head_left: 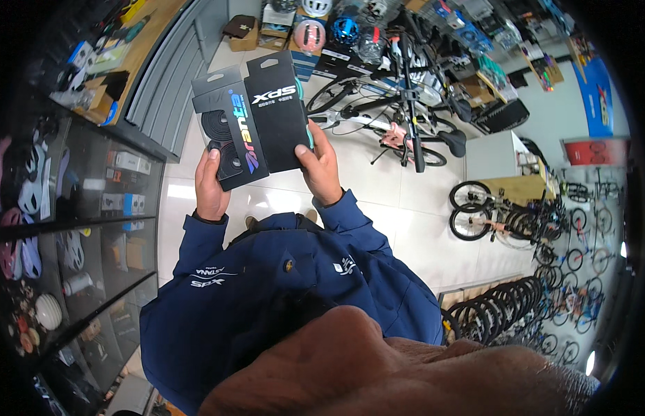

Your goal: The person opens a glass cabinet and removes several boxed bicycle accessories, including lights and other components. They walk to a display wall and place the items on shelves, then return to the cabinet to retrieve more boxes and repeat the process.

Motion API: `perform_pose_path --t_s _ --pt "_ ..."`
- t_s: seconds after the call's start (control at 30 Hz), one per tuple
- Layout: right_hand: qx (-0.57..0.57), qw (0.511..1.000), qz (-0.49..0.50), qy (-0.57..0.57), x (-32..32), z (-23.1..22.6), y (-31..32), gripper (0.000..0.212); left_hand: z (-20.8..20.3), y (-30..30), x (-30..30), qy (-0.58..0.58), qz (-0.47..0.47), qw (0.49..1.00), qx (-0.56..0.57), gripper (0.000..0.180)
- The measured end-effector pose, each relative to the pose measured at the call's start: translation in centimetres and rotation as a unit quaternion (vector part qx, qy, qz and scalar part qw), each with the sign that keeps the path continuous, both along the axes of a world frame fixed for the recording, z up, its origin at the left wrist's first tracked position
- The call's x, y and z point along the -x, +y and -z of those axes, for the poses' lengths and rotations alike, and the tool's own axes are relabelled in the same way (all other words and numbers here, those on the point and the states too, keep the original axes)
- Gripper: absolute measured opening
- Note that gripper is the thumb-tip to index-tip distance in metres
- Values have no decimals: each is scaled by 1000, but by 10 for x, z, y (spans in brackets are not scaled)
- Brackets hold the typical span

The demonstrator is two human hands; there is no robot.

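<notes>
I hold two slim retail boxes side by side in front of me, upright and slightly tilted. My left hand [211,184] grips a black handlebar tape box [252,142] with colourful lettering; dark coiled rolls [217,125] show through its clear side, and my thumb presses on that side. A second black handlebar tape box [272,114], with white lettering and a hang tab, is gripped by my right hand [321,166], thumb on its front. Teal material [299,89] shows along its right edge. The boxes touch or overlap along their inner edges; my other fingers are mostly hidden behind them.
Ahead to the right stands a bicycle [385,128] on the pale tiled floor [399,197]. Several helmets [309,35] sit at the back. A glass display case [121,187] and a wooden-topped workbench [145,48] line the left. Tyres [489,308] and more bikes [478,215] stand right.
</notes>
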State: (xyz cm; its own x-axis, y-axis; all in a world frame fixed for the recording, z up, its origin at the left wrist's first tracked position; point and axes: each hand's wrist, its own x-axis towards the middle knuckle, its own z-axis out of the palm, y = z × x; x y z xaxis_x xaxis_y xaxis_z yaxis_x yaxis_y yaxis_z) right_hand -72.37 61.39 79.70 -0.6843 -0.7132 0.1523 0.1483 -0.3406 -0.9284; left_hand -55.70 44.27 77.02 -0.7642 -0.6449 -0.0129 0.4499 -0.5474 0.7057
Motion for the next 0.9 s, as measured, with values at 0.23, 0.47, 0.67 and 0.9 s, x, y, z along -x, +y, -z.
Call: perform_pose_path --t_s 0.23,0.47,0.67,0.9 --pt "-82 987 -12 135 -17 -17 15 105 6 -4 26 -3 66 998 -5 35" --pt "-154 859 135 469 -5 -1 49 77 25 33 71 12 129 991 -11 39" --pt "-150 829 197 501 8 -15 128 63 8 116 112 35 187 982 0 44" --pt "-161 819 270 481 55 -22 259 66 3 244 189 56 253 966 9 45"
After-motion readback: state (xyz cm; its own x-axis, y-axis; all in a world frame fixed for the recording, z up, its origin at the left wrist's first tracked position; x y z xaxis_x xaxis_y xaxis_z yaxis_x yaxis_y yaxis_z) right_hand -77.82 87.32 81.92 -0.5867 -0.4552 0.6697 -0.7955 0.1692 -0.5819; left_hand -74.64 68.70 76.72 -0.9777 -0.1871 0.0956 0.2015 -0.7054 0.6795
